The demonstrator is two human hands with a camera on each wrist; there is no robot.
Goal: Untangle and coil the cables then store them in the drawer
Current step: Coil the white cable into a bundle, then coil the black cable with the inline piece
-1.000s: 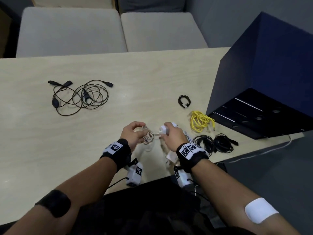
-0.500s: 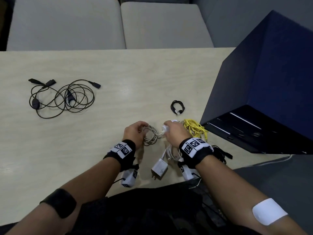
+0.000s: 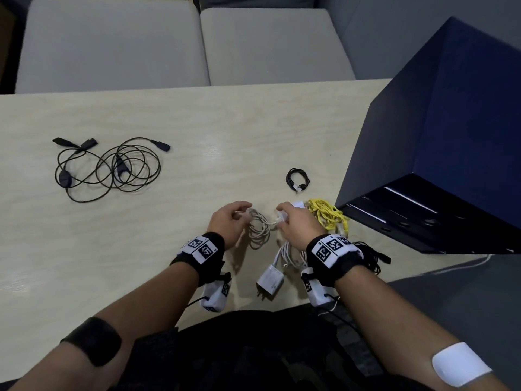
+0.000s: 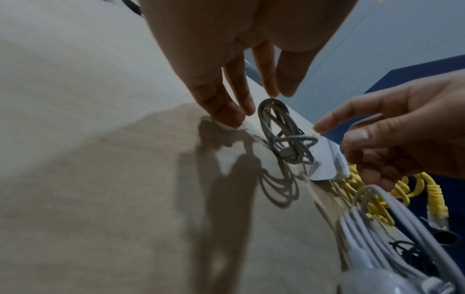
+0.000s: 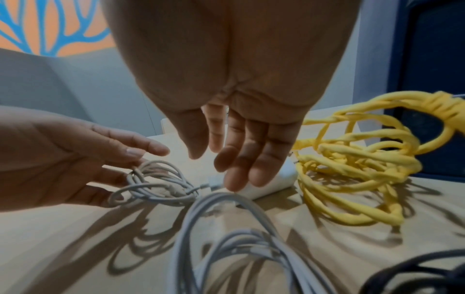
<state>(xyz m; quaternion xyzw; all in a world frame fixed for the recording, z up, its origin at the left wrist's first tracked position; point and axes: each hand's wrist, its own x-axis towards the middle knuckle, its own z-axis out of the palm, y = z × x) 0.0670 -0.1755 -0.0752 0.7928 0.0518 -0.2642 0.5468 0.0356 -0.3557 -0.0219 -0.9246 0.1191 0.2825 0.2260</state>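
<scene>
A small coil of white cable [image 3: 258, 227] with its white adapter [image 3: 282, 215] lies on the table between my hands. My left hand [image 3: 235, 217] hovers at the coil's left side with fingers straight [image 4: 226, 107], at most brushing the coil [image 4: 281, 135]. My right hand [image 3: 291, 224] hangs relaxed over the adapter [image 5: 273, 182], holding nothing. A second white charger [image 3: 270, 280] with its bundled cable lies nearer me. The yellow cable [image 3: 327, 215] sits to the right. A loose black cable tangle [image 3: 107, 167] lies far left.
A dark blue drawer unit [image 3: 437, 165] stands at the table's right, its front facing me. A small coiled black cable [image 3: 297, 179] lies beyond my hands. More coiled black cables [image 3: 370, 256] sit beside my right wrist. Two grey seats [image 3: 112, 43] stand beyond the table.
Both hands gripped the white coil and its adapter before; their fingers have since let go and spread, leaving the coil and adapter on the table.
</scene>
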